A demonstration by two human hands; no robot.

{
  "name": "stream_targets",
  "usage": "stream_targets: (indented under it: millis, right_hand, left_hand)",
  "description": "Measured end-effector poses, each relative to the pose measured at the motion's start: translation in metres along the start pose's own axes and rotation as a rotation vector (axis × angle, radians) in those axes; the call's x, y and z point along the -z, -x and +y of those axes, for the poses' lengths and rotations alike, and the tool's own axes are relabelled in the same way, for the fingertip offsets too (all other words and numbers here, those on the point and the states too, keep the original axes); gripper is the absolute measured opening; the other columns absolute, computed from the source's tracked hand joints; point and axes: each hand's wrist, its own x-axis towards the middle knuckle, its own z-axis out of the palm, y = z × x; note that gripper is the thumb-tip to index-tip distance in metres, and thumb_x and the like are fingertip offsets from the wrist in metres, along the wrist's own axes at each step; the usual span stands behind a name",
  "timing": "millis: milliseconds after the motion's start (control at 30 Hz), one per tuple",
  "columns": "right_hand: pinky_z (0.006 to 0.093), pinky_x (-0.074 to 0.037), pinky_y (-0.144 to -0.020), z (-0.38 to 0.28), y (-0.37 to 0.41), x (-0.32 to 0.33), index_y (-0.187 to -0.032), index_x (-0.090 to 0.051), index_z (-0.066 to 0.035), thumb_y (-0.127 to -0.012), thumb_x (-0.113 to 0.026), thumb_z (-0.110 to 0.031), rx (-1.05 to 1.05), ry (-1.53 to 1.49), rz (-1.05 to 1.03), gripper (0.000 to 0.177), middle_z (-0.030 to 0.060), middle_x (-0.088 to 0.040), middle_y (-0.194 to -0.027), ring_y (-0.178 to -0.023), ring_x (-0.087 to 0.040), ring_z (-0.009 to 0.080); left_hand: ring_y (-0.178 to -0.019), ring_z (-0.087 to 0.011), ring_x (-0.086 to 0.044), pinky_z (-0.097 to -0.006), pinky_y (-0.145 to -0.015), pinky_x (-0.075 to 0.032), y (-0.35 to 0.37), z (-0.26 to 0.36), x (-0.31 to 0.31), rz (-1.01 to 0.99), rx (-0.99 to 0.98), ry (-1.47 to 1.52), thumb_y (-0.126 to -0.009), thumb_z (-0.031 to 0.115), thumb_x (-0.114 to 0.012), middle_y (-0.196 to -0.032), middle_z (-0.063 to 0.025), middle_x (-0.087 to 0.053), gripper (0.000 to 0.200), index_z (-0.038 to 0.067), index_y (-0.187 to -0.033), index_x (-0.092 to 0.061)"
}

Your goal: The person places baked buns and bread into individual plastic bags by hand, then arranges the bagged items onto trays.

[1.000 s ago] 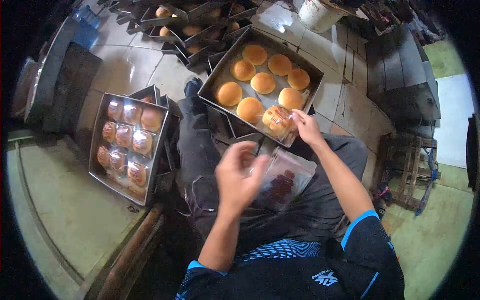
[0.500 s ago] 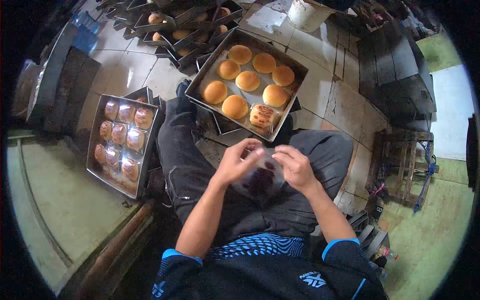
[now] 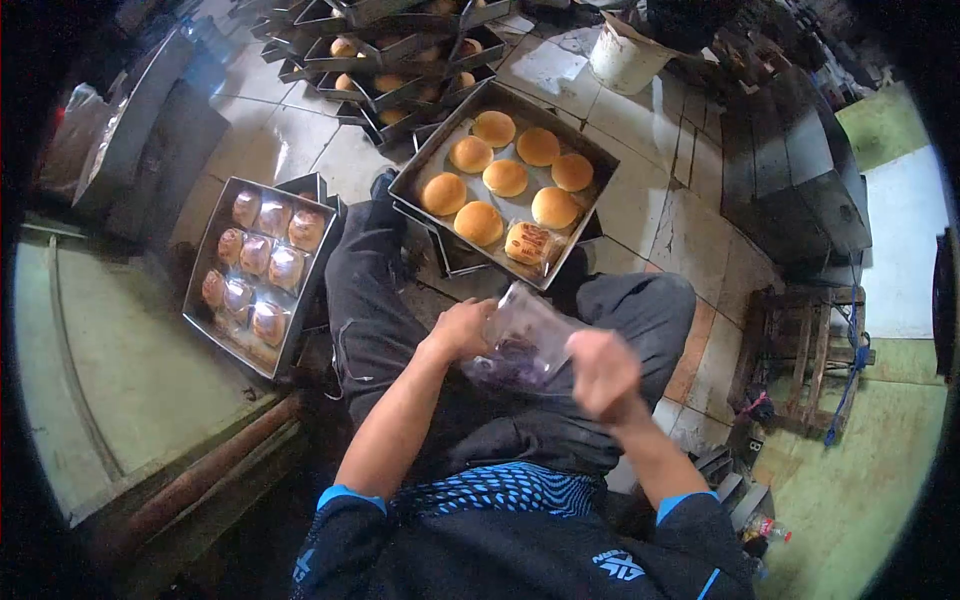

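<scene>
A clear plastic bag (image 3: 530,335) with dark printing is spread above my lap between both hands. My left hand (image 3: 465,330) is closed on its left edge. At the bag's right corner, my right hand (image 3: 605,375) is curled into a fist and blurred by motion, with the corner against its fingers. Just beyond lies a square metal tray (image 3: 398,188) of several round golden buns (image 3: 505,178). One wrapped bun (image 3: 530,242), its bag printed, sits in the tray's near corner.
On my left, another tray (image 3: 232,345) holds several wrapped buns (image 3: 255,255). Stacked trays (image 3: 375,60) with buns stand farther off on the tiled floor (image 3: 640,200). A white bucket (image 3: 625,60) is at the back, with a wooden stool (image 3: 805,350) to the right.
The bag has been tipped up and spread out, no longer pinched by both hands along its top. My right hand has moved down and slightly right; my left has turned and shifted slightly left.
</scene>
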Motion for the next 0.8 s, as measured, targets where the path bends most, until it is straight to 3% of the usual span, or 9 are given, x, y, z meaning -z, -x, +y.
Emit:
stream_targets:
  millis: [67,167,267,367,467,500,567,667,800]
  right_hand:
    - [0.0308,-0.054,-0.063,0.017,-0.038,0.017,-0.099,-0.065,-0.004,-0.088,-0.065,0.002,-0.092,-0.063,0.186,0.013,0.0076,-0.068,-0.093,-0.072,-0.066,0.0218]
    - [0.0240,-0.050,-0.059,0.023,-0.053,0.010,-0.102,-0.062,-0.001,-0.095,-0.061,0.001,-0.453,-0.533,0.353,0.007,0.0089,-0.068,-0.093,-0.070,-0.062,0.0128]
    - [0.0213,-0.048,-0.059,0.016,-0.078,-0.013,-0.103,-0.060,0.001,-0.099,-0.059,-0.003,-0.566,-0.792,0.611,0.005,0.0089,-0.067,-0.093,-0.069,-0.060,0.0083]
    - [0.0228,-0.050,-0.060,0.011,-0.098,-0.039,-0.103,-0.060,0.001,-0.097,-0.060,0.001,-0.535,-0.679,0.521,0.007,0.0092,-0.067,-0.091,-0.064,-0.060,0.0102]
    - [0.0235,-0.049,-0.055,0.008,-0.119,-0.049,-0.100,-0.065,0.002,-0.094,-0.061,0.003,-0.268,-0.379,0.241,0.007,0.0119,-0.069,-0.088,-0.059,-0.062,0.0115]
    - [0.0231,-0.049,-0.054,0.006,-0.127,-0.052,-0.100,-0.065,0.001,-0.094,-0.062,0.002,-0.173,-0.402,0.261,0.007,0.0127,-0.069,-0.089,-0.059,-0.062,0.0118]
    - [0.0217,-0.049,-0.053,0.002,-0.138,-0.058,-0.102,-0.064,0.000,-0.095,-0.065,-0.003,-0.154,-0.523,0.335,0.008,0.0146,-0.070,-0.091,-0.060,-0.063,0.0128]
    - [0.0229,-0.050,-0.053,0.002,-0.151,-0.069,-0.111,-0.053,0.000,-0.098,-0.060,-0.003,-0.320,-0.673,0.499,0.015,0.0141,-0.065,-0.088,-0.061,-0.062,0.0148]
    - [0.0287,-0.054,-0.060,0.000,-0.156,-0.085,-0.111,-0.050,-0.001,-0.099,-0.057,-0.004,-0.421,-0.717,0.430,0.015,0.0150,-0.063,-0.086,-0.067,-0.063,0.0176]
  left_hand:
    - [-0.114,-0.0330,-0.063,-0.0466,-0.093,-0.051,0.026,0.032,0.016,0.311,-0.030,-0.078,-0.067,0.042,-0.088,-0.130,-0.0169,-0.060,0.084,0.007,-0.135,-0.053]
    - [-0.111,-0.0289,-0.063,-0.0436,-0.093,-0.051,0.045,0.052,0.056,0.585,-0.311,0.135,-0.080,0.032,-0.081,-0.120,-0.0165,-0.064,0.059,0.005,-0.127,-0.058]
    - [-0.109,-0.0191,-0.061,-0.0339,-0.097,-0.046,0.048,0.038,0.081,0.523,-0.292,1.029,-0.093,0.018,-0.070,-0.113,-0.0134,-0.066,0.030,0.000,-0.116,-0.062]
    - [-0.108,-0.0191,-0.061,-0.0315,-0.097,-0.045,0.073,0.039,0.106,0.560,-0.443,1.857,-0.082,0.036,-0.083,-0.117,-0.0093,-0.063,0.064,-0.002,-0.127,-0.058]
    - [-0.110,-0.0213,-0.061,-0.0330,-0.098,-0.044,0.086,0.038,0.111,0.829,-0.397,1.271,-0.075,0.034,-0.088,-0.121,-0.0105,-0.062,0.069,0.000,-0.127,-0.060]
    - [-0.111,-0.0219,-0.061,-0.0342,-0.099,-0.044,0.090,0.028,0.120,0.798,-0.274,0.745,-0.075,0.022,-0.087,-0.120,-0.0114,-0.062,0.056,0.001,-0.122,-0.064]
    - [-0.110,-0.0211,-0.060,-0.0343,-0.098,-0.044,0.087,0.000,0.120,0.758,-0.271,0.780,-0.077,0.015,-0.084,-0.120,-0.0117,-0.062,0.047,0.001,-0.118,-0.066]
    - [-0.104,-0.0169,-0.060,-0.0315,-0.094,-0.046,0.069,0.006,0.130,0.871,-0.413,1.374,-0.089,0.004,-0.071,-0.111,-0.0117,-0.064,0.011,-0.002,-0.098,-0.069]
    - [-0.081,-0.0111,-0.061,-0.0243,-0.075,-0.047,0.057,0.007,0.132,0.984,-0.024,1.479,-0.093,0.006,-0.071,-0.090,-0.0049,-0.068,0.009,-0.002,-0.090,-0.069]
